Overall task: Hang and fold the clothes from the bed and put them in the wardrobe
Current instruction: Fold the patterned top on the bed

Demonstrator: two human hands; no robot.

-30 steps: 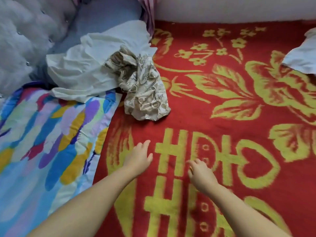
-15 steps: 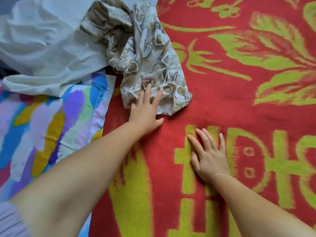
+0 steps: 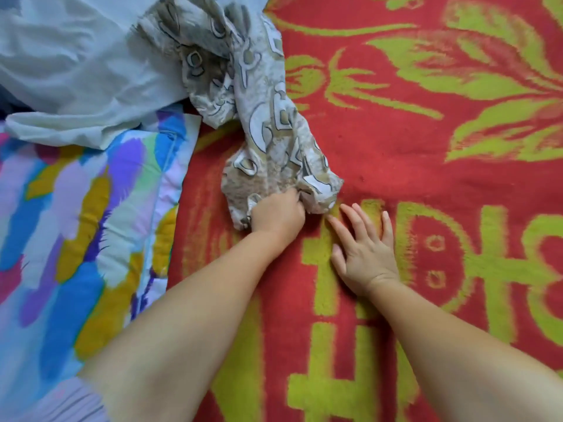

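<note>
While the view looks straight down on the bed, the far left edge is taken up by a bright quilt (image 3: pixel 76 223) in strokes of blue, purple, yellow and pink, running down to the near left corner. Above it, at the far left corner, a pale sheet (image 3: pixel 76 65) lies crumpled, its lower hem draped over the top of the quilt. Moving right, there's the garment (image 3: pixel 268 123), a beige and white patterned piece, bunched into a long twisted rope that runs from the sheet's right edge down onto the red blanket (image 3: pixel 396 153) with its big yellow-green flowers and lettering. Its upper end rests against the sheet; its lower end is gathered in a wad near the middle of the bed. And here's the left hand (image 3: pixel 278 214), fingers curled tight and buried in that wad, a fistful of cloth in its grasp, knuckles up, forearm stretching back to the near edge. Just right of it, the right hand (image 3: pixel 364 254) lies flat, palm down on the blanket, fingers straight and slightly spread, nothing in it. Its fingertips point toward the garment's lower corner, very close to it, though contact can't be made out. The blanket carries on to the right edge, all flowers and yellow-green characters.
</note>
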